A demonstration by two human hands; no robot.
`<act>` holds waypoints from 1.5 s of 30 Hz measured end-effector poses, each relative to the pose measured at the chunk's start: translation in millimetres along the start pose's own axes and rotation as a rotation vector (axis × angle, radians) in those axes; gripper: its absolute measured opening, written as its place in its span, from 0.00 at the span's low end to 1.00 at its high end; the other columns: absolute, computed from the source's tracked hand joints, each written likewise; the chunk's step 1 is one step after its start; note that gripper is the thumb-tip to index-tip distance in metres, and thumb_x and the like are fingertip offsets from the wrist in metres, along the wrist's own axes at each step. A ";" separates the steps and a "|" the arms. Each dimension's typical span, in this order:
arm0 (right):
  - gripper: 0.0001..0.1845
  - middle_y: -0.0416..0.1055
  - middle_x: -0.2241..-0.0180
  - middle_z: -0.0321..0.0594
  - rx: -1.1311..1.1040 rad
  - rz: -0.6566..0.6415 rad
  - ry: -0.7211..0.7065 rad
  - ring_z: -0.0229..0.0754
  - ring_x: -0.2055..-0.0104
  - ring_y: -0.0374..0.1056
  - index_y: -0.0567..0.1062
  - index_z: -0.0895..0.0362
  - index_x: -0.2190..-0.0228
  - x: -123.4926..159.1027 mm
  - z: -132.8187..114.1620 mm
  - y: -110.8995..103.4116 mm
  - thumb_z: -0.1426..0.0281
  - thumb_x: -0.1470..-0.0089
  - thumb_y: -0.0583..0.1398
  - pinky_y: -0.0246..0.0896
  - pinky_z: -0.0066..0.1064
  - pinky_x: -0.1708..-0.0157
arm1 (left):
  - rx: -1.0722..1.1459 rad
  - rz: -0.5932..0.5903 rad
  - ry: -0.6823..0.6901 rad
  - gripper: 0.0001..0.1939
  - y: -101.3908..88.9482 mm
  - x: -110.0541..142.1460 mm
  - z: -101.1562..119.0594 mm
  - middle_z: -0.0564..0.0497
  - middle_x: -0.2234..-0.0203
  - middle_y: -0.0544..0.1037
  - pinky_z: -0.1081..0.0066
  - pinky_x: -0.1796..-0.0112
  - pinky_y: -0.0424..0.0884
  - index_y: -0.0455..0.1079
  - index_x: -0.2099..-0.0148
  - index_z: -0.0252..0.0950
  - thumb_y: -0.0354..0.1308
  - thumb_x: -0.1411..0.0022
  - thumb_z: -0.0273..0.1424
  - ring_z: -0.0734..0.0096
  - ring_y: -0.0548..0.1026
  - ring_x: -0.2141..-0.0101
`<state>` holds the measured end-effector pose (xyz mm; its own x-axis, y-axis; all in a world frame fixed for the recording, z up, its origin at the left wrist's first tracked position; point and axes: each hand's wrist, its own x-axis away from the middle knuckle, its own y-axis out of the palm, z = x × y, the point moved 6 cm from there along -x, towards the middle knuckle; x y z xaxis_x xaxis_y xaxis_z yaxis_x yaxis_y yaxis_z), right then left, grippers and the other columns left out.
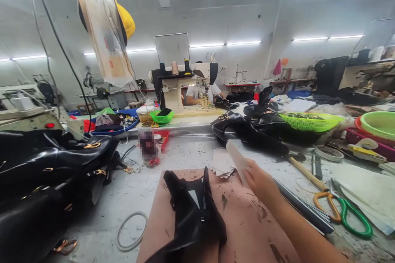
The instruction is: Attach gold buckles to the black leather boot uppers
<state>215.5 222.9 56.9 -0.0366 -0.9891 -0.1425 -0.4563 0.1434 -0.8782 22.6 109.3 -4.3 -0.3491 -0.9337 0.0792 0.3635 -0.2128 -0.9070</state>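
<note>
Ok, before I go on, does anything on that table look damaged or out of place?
Mainly the mat: dark, ragged patches mark its pink surface, so it looks worn. The scissors on the right look odd too, with one orange handle and one green. I see no clear spill.

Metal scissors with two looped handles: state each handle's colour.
One looped handle is orange, the other handle green; see the head view.

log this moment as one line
right hand: holding pale sheet | left hand: not visible | black boot upper: on pinkish board | pale stack: beside sheet
</note>
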 end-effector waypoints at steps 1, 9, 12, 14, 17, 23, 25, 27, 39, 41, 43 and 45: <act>0.20 0.73 0.62 0.44 -0.135 0.009 0.007 0.44 0.64 0.70 0.62 0.58 0.50 16.6 6.5 -2.6 0.66 0.39 0.43 0.66 0.34 0.66 | 0.011 -0.001 -0.005 0.15 1.0 0.8 0.9 0.45 0.51 0.67 0.58 0.56 0.68 0.64 0.49 0.36 0.51 0.37 0.35 0.64 0.69 0.56; 0.14 0.68 0.51 0.47 -1.009 0.092 0.096 0.58 0.50 0.64 0.77 0.53 0.71 112.2 37.2 -5.6 0.58 0.61 0.63 0.67 0.40 0.59 | 0.052 -0.116 -0.052 0.28 -3.0 10.8 20.4 0.42 0.45 0.64 0.51 0.47 0.56 0.64 0.45 0.38 0.56 0.45 0.45 0.45 0.60 0.46; 0.12 0.47 0.37 0.35 -0.906 0.128 0.058 0.60 0.39 0.47 0.80 0.52 0.75 120.3 43.7 -11.6 0.58 0.62 0.64 0.64 0.37 0.54 | 0.021 -0.123 -0.061 0.28 -7.0 12.4 24.9 0.41 0.45 0.64 0.52 0.46 0.55 0.63 0.44 0.36 0.54 0.44 0.44 0.47 0.60 0.46; 0.17 0.49 0.38 0.38 -0.999 0.013 0.155 0.61 0.40 0.49 0.81 0.53 0.73 120.6 50.7 -2.7 0.56 0.66 0.65 0.66 0.37 0.58 | 0.004 -0.076 -0.032 0.28 -9.4 12.7 26.8 0.41 0.45 0.63 0.51 0.46 0.54 0.63 0.45 0.36 0.53 0.43 0.46 0.46 0.59 0.45; 0.23 0.61 0.44 0.46 -1.236 -0.265 0.310 0.63 0.48 0.62 0.81 0.54 0.71 123.7 52.7 20.5 0.55 0.72 0.68 0.70 0.38 0.68 | -0.009 -0.037 0.000 0.27 -9.9 12.9 28.0 0.41 0.45 0.64 0.53 0.47 0.55 0.64 0.46 0.37 0.54 0.44 0.46 0.47 0.61 0.47; 0.27 0.74 0.57 0.48 -1.422 -0.328 0.398 0.57 0.55 0.69 0.81 0.55 0.76 132.5 46.6 34.1 0.45 0.62 0.58 0.68 0.43 0.60 | -0.069 0.015 0.033 0.24 -11.0 12.8 30.2 0.41 0.49 0.67 0.53 0.50 0.59 0.67 0.50 0.36 0.56 0.45 0.45 0.48 0.64 0.50; 0.29 0.76 0.63 0.51 -1.386 -0.395 0.475 0.55 0.66 0.73 0.80 0.58 0.76 138.0 43.1 39.2 0.45 0.58 0.56 0.69 0.43 0.69 | -0.067 0.027 0.040 0.25 -10.1 12.9 29.6 0.41 0.47 0.66 0.53 0.49 0.58 0.66 0.49 0.36 0.55 0.45 0.46 0.47 0.63 0.49; 0.23 0.77 0.70 0.48 -1.291 -0.408 0.512 0.50 0.72 0.73 0.79 0.58 0.75 142.2 41.0 42.0 0.50 0.60 0.61 0.69 0.38 0.73 | -0.060 0.022 0.032 0.26 -8.4 13.0 28.1 0.40 0.46 0.64 0.52 0.48 0.56 0.65 0.48 0.37 0.55 0.45 0.46 0.47 0.61 0.47; 0.19 0.72 0.73 0.38 -1.355 -0.267 0.497 0.47 0.70 0.70 0.69 0.55 0.71 131.8 30.2 29.4 0.62 0.68 0.66 0.66 0.36 0.70 | -0.035 0.031 0.060 0.24 -13.4 13.1 33.2 0.41 0.51 0.69 0.54 0.53 0.62 0.64 0.47 0.38 0.49 0.41 0.45 0.50 0.67 0.53; 0.20 0.71 0.75 0.35 -1.266 -0.168 0.445 0.46 0.71 0.68 0.68 0.54 0.71 129.1 30.4 24.0 0.61 0.67 0.66 0.65 0.34 0.72 | -0.019 0.069 0.083 0.22 -15.2 12.8 34.0 0.42 0.52 0.71 0.55 0.54 0.63 0.64 0.47 0.39 0.47 0.39 0.43 0.52 0.68 0.54; 0.15 0.65 0.80 0.31 -1.083 -0.087 0.326 0.41 0.77 0.63 0.66 0.54 0.74 129.8 25.4 16.1 0.60 0.62 0.63 0.60 0.30 0.76 | -0.020 0.075 0.096 0.21 -14.7 12.3 33.7 0.42 0.52 0.71 0.56 0.54 0.64 0.64 0.47 0.39 0.47 0.39 0.42 0.53 0.68 0.54; 0.12 0.59 0.82 0.30 -0.881 -0.031 0.124 0.37 0.80 0.57 0.63 0.53 0.78 133.2 11.3 5.4 0.60 0.57 0.59 0.55 0.27 0.79 | -0.039 0.054 0.100 0.21 -12.8 12.0 33.3 0.41 0.53 0.71 0.56 0.55 0.64 0.64 0.48 0.38 0.49 0.41 0.42 0.52 0.68 0.55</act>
<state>218.2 92.3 28.1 -0.0852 -0.9959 -0.0293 -0.9750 0.0894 -0.2033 42.6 91.2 22.0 -0.4151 -0.9097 -0.0105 0.3509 -0.1494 -0.9244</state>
